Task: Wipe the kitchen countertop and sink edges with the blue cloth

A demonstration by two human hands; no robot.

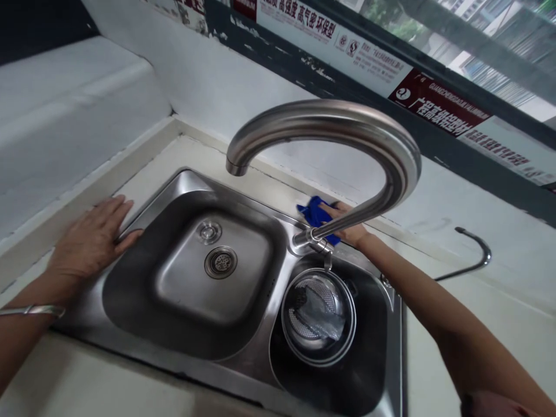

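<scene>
Behind the faucet (347, 133) base, right hand (347, 223) pinches a blue cloth (315, 213) against the sink rim (278, 215); left hand (93, 237) lies spread flat on the far edge.

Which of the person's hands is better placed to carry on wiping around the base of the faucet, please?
Probably the right hand: it holds the blue cloth beside the faucet base. The left hand lies flat on the sink rim's far side, without a cloth.

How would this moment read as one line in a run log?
left hand: flat on sink rim | right hand: holds blue cloth behind tap | strainer bowl: in small basin
</scene>
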